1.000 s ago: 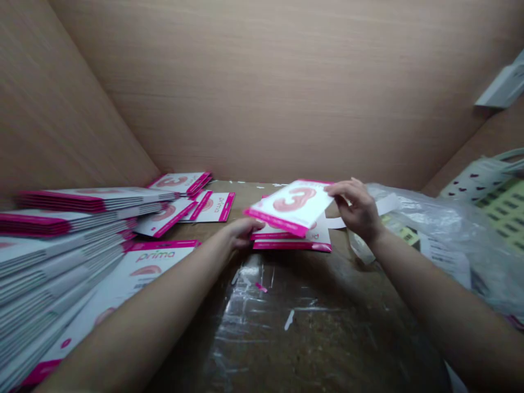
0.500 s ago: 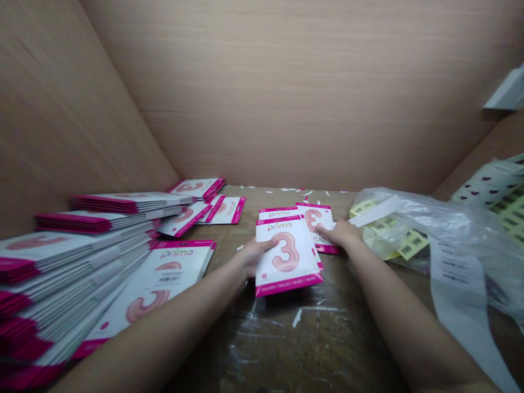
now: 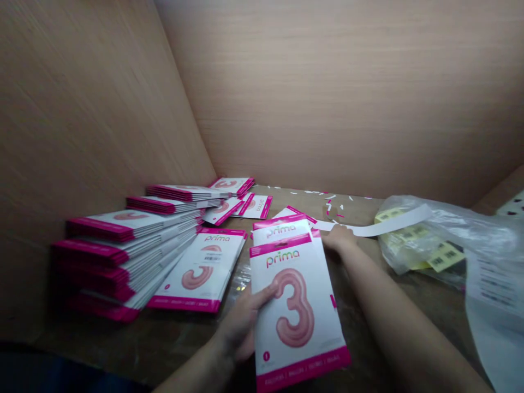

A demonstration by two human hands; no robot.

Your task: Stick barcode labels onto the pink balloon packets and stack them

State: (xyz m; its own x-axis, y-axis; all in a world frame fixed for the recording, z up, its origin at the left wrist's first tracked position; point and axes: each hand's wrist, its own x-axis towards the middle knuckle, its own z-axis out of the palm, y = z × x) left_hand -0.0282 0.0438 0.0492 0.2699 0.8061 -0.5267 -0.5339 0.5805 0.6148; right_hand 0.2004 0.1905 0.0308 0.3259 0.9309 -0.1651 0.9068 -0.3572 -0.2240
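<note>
- My left hand [image 3: 241, 327] gripped the pack [image 3: 297, 311] by its left edge, thumb on the front face, fingers behind. Pack sat at 6 o'clock in view, lifted clear of the table [image 3: 360, 349], tilted toward me.
- My right hand [image 3: 339, 240] lay at 12 o'clock from the pack, palm down on the small pile [image 3: 282, 226] behind it. Couldn't tell if its fingers were pinching a card or just resting.
- Pack: flat rectangle, glossy white card, magenta bands top and bottom, pink "3" balloon printed on the front, "prima" logo above it.
- Handling guess: light, thin, fairly stiff but would bend if squeezed mid-face. The slick surface would likely slide against the others. An edge grip near the middle of a long side looked safest; corners would crease.
- Stack [image 3: 131, 240] of the same packs at 9 o'clock, leaning and fanned, magenta spines outward. One loose pack [image 3: 202, 267] flat just beside it.
- More packs [image 3: 235, 188] at 11 o'clock against the wall.
- Plastic bag [image 3: 434, 240] at 3 o'clock, clear and crinkled, yellow barcode labels [image 3: 444, 254] inside. White paper strip [image 3: 385, 225] ran from it toward my right hand.
- Table was worn brown board with shiny tape patches; paper scraps [image 3: 331, 203] at 12 o'clock.
</note>
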